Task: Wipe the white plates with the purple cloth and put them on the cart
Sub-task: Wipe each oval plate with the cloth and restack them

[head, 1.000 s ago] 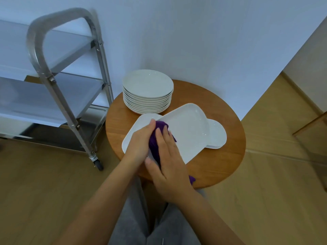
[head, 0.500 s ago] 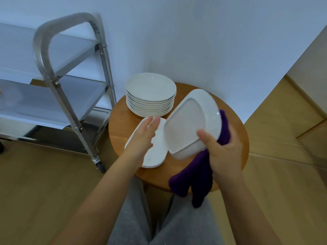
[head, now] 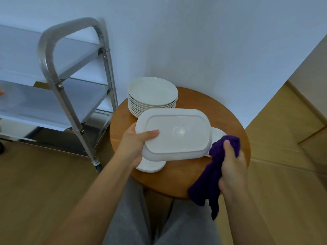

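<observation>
The left hand [head: 136, 144] holds a white oblong plate [head: 174, 135] by its short end, with the thumb curled over the upturned bottom and the other fingers hidden under the rim, so the plate is gripped firmly and lifted above the round wooden table [head: 230, 124]. The plate is turned upside down, and its flat base with the small round mark faces the camera. To the right of this hand, just past the far end of the plate, the right hand [head: 231, 161] is closed around a purple cloth [head: 212, 177]; the upper part of the cloth is bunched between thumb and fingers near the plate's edge, and the rest hangs down below the hand. Whether the cloth touches the plate at this moment, I cannot tell. Directly under the left hand more oblong plates [head: 150, 166] lie on the table, and another part of them shows beyond the held plate, near the right hand. Behind the held plate, farther from both hands, stands a stack of round plates [head: 152, 96]. To the left of the left hand is the metal cart [head: 53, 71], and on the shelves that are visible I see no plate. So I judge the task is at an early stage: the bottom of this one plate seems ready to be wiped, after that it must go to the cart, and the plates on the table all remain to be done.
</observation>
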`<state>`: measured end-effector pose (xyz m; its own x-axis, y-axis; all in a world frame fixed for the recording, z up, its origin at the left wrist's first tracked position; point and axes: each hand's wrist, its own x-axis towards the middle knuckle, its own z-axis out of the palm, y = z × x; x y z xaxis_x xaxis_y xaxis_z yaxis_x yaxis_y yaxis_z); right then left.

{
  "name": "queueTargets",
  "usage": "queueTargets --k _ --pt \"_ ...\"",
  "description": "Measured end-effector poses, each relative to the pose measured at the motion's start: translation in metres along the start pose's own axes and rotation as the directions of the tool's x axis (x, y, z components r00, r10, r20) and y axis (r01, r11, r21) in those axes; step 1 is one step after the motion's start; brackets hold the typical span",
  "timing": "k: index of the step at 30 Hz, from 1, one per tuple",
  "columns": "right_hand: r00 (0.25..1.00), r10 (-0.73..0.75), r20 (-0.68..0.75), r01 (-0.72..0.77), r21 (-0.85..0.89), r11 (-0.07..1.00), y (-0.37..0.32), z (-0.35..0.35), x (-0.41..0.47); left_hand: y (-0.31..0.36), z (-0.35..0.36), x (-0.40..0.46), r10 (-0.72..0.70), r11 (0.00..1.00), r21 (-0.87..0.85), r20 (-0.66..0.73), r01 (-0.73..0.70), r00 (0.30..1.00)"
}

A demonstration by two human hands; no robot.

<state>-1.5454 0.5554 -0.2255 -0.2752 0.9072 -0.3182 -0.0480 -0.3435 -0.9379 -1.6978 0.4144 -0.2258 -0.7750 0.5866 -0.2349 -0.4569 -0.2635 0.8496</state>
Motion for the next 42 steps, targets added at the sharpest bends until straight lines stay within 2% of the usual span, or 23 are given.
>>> queueTargets --k 1,3,5,6,7,9,10,11,12,14,16,19,21,23,27,29,31,34,36,38,42 --pt "0.999 -0.037 -0.015 0.037 0.027 0.999 -0.004 0.002 0.0 0.001 0.0 0.0 0.026 0.998 0.05 -0.011 -0.025 1.0" --pt "0.99 -0.119 0.075 0.114 0.061 0.992 -0.015 0.011 -0.004 0.0 0.005 0.001 0.049 0.987 0.152 -0.01 -0.047 0.999" --pt "0.934 -0.22 0.282 0.232 -0.011 0.973 -0.025 0.029 -0.012 -0.002 0.012 0.002 0.058 0.972 0.227 0.028 -0.062 0.998" --pt "0.867 -0.271 0.418 0.349 -0.121 0.929 -0.029 0.038 -0.015 -0.002 0.017 0.002 0.061 0.961 0.267 0.067 -0.077 0.996" --pt "0.759 -0.299 0.579 0.511 -0.244 0.824 -0.033 0.047 -0.017 -0.001 0.021 0.003 0.067 0.944 0.313 0.116 -0.1 0.991" --pt "0.527 -0.163 0.834 0.786 -0.407 0.465 -0.043 0.056 -0.014 0.004 0.023 0.003 0.062 0.902 0.405 0.223 -0.151 0.973" --pt "0.451 -0.069 0.89 0.864 -0.416 0.285 -0.049 0.058 -0.01 0.008 0.022 0.003 0.042 0.887 0.431 0.277 -0.163 0.96" --pt "0.395 0.008 0.919 0.904 -0.391 0.173 -0.057 0.059 -0.006 0.014 0.02 0.001 0.002 0.884 0.442 0.33 -0.156 0.944" --pt "0.366 0.073 0.928 0.918 -0.373 0.137 -0.064 0.059 -0.003 0.018 0.017 0.0 -0.046 0.883 0.448 0.374 -0.138 0.926" --pt "0.352 0.171 0.92 0.907 -0.38 0.178 -0.074 0.059 0.002 0.023 0.011 -0.001 -0.121 0.87 0.48 0.429 -0.112 0.895" --pt "0.358 0.223 0.907 0.874 -0.409 0.262 -0.078 0.06 0.005 0.026 0.008 -0.002 -0.139 0.87 0.48 0.459 -0.113 0.877" --pt "0.392 0.165 0.905 0.774 -0.422 0.472 -0.076 0.057 0.012 0.025 0.009 -0.002 -0.098 0.905 0.406 0.49 -0.127 0.866" --pt "0.411 0.142 0.901 0.714 -0.414 0.564 -0.075 0.052 0.016 0.024 0.008 -0.002 -0.069 0.93 0.347 0.493 -0.124 0.867" --pt "0.424 0.128 0.896 0.677 -0.408 0.612 -0.074 0.046 0.02 0.024 0.004 -0.001 -0.046 0.945 0.305 0.487 -0.12 0.872" --pt "0.486 0.112 0.867 0.638 -0.439 0.633 -0.073 0.027 0.029 0.03 -0.004 0.003 -0.017 0.976 0.202 0.445 -0.081 0.895" --pt "0.509 0.093 0.856 0.584 -0.423 0.693 -0.073 0.016 0.032 0.033 -0.007 0.005 -0.02 0.981 0.182 0.41 -0.061 0.912" --pt "0.568 0.018 0.823 0.5 -0.363 0.786 -0.066 0.008 0.031 0.034 -0.009 0.007 -0.008 0.991 0.124 0.373 -0.042 0.928" --pt "0.782 -0.128 0.611 0.266 -0.14 0.954 -0.045 0.005 0.025 0.031 0.001 0.003 0.036 0.998 -0.066 0.249 -0.02 0.968" --pt "0.9 -0.134 0.414 0.137 0.021 0.99 -0.031 0.009 0.015 0.025 0.015 -0.003 0.051 0.99 -0.134 0.151 -0.03 0.987" --pt "0.95 -0.144 0.277 0.104 0.154 0.983 -0.023 0.016 0.004 0.018 0.029 -0.009 0.067 0.979 -0.195 0.055 -0.055 0.996" --pt "0.993 -0.098 0.072 0.061 0.4 0.914 -0.006 0.035 -0.017 -0.005 0.056 -0.024 0.002 0.952 -0.304 -0.119 -0.039 0.993"
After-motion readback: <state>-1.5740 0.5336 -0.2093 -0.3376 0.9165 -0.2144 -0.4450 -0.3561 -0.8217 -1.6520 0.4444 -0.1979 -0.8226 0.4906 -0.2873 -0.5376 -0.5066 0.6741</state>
